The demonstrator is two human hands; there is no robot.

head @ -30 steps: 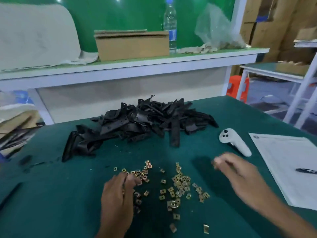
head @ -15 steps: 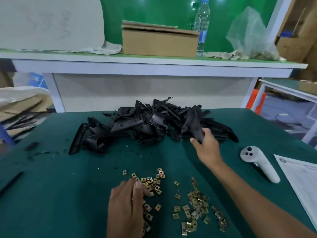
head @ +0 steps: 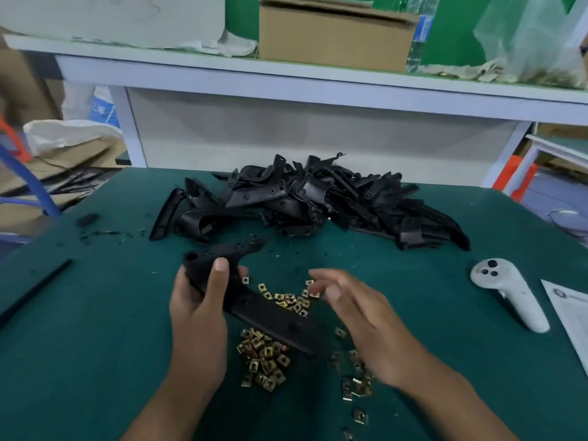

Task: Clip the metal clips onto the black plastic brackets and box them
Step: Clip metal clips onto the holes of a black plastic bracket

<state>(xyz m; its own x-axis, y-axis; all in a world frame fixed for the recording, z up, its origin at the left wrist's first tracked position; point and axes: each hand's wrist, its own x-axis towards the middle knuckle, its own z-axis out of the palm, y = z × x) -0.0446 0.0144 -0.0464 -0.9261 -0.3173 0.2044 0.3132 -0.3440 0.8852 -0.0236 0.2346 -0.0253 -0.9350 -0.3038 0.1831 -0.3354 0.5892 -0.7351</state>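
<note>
My left hand (head: 199,300) grips one long black plastic bracket (head: 254,305) near its upper end, holding it slanted above the green table. Under and around it lie several small brass-coloured metal clips (head: 265,361), scattered in loose clusters. My right hand (head: 359,313) hovers to the right of the bracket with fingers spread and relaxed, holding nothing; it is blurred. A big heap of black brackets (head: 311,202) lies further back on the table.
A white handheld controller (head: 509,294) lies at the right, with a printed paper sheet (head: 569,313) beside it. A cardboard box (head: 334,33), a water bottle (head: 420,36) and a plastic bag (head: 534,39) stand on the raised shelf behind. A black strip (head: 35,291) lies at the left.
My right hand took a bracket from the heap and brought it near; my left hand left the clips and now grips that bracket. The right hand has let go of it.
</note>
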